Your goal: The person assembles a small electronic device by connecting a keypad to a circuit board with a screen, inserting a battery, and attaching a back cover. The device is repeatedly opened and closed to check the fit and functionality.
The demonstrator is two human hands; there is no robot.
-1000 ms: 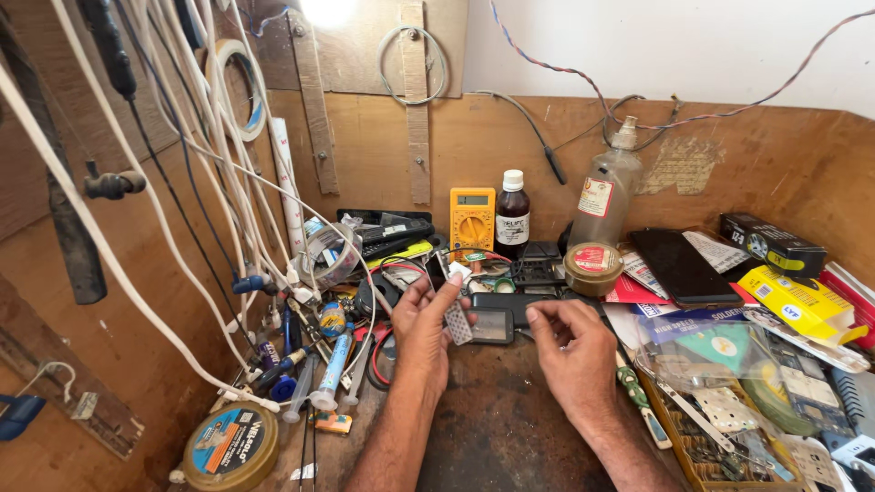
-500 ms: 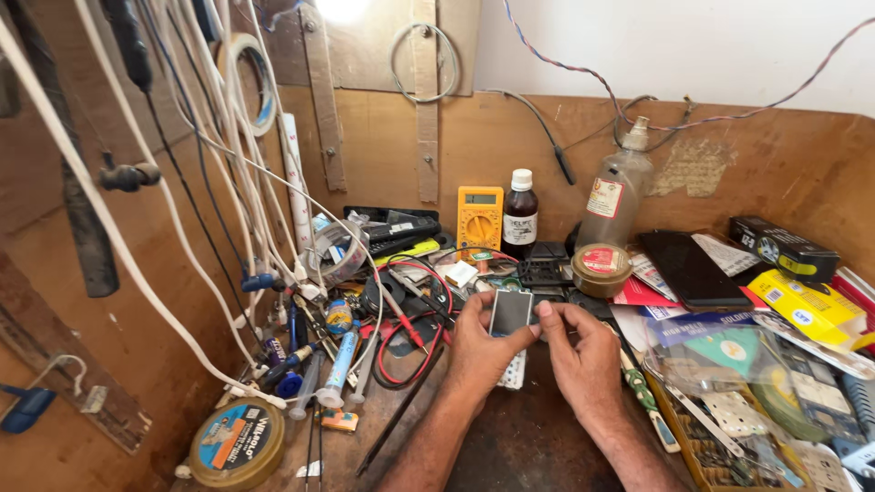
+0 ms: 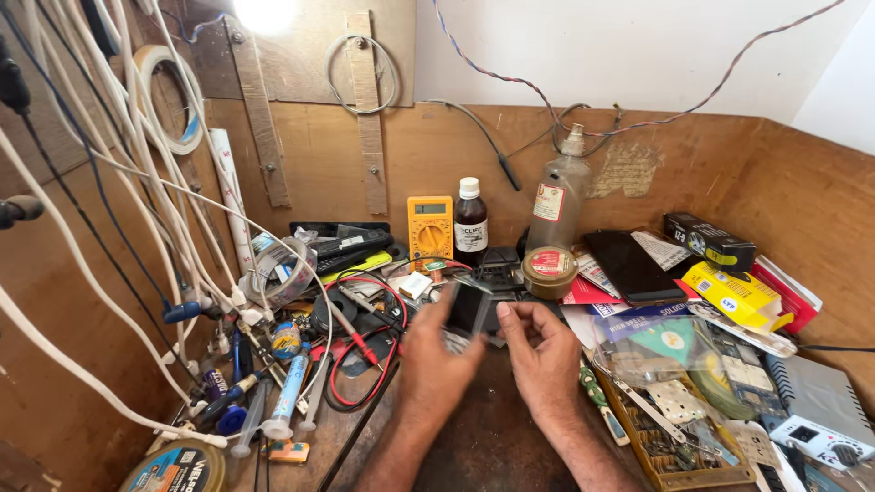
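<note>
Phone (image 3: 469, 312): now raised off the bench, pinched between left hand (image 3: 436, 364) and right hand (image 3: 540, 351); apparently under inspection, multimeter (image 3: 429, 227) behind.

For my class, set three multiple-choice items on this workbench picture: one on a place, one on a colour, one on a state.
1. Where does the multimeter stand?
A. against the back board, left of the dark bottle
B. in the right hand
C. on the white wall

2. What colour is the multimeter?
A. blue
B. yellow
C. green

3. How is the small dark device held?
A. lying flat, untouched
B. by the right hand alone
C. between both hands, left hand included

Key: 1 A, it leans on the board beside the bottle; 2 B, its case is yellow; 3 C, fingers of both hands touch it.
</note>
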